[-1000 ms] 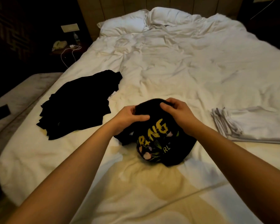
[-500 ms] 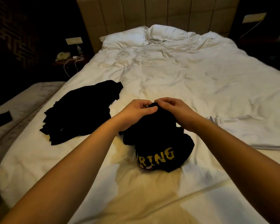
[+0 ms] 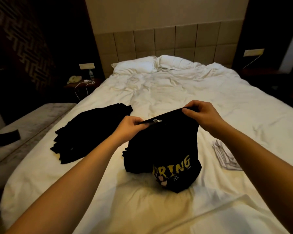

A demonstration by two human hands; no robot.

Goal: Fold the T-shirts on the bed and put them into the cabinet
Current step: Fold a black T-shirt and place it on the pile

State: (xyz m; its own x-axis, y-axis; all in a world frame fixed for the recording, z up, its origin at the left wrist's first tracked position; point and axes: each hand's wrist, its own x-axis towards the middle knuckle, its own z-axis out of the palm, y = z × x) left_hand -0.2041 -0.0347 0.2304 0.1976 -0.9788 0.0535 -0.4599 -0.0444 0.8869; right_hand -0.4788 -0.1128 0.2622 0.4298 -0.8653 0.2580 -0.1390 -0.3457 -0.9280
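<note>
A black T-shirt [image 3: 161, 149] with yellow lettering hangs from both my hands over the middle of the white bed [image 3: 176, 92]; its lower part still rests bunched on the sheet. My left hand [image 3: 131, 126] pinches the top edge near a white label. My right hand [image 3: 200, 115] pinches the same edge further right and a little higher. A second black garment [image 3: 90, 132] lies spread flat on the bed to the left. A folded white garment [image 3: 225, 157] lies at the right, partly hidden by my right forearm.
Two white pillows [image 3: 152, 65] sit against the padded headboard. A dark nightstand [image 3: 81, 82] at the left holds a phone, a bottle and a white cable. A grey bench [image 3: 24, 129] with a dark item stands along the bed's left side.
Both hands have lifted the black T-shirt's top edge off the bed and drawn apart, stretching it out. The head has tipped up, showing more headboard and wall.
</note>
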